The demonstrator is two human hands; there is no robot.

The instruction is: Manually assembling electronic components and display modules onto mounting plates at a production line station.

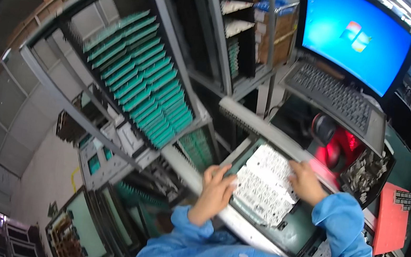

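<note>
A white, patterned panel (265, 188) lies on the dark green top of the bench (300, 239), between the pale rail (248, 231) along the near edge and another rail (242, 115) along the far edge. The left hand (215, 189) bends its fingers against the panel's left edge, and the right hand (308, 182) has its fingertips at the opposite edge — whether either one pinches it or merely rests there, I cannot tell.

Past the far rail stands a laptop (335, 97) with a blue screen, a red-lit black device (338, 148) in front of it and a bin of small metal pieces (366, 171) beside that. A red sheet (391, 223) lies farther right.

To the left of the bench, a tall metal-framed rack (169, 35) holds rows of green boards (143, 84). Cardboard boxes (279, 36) sit behind — and pale wall panels (11, 91) line the room's left side.
</note>
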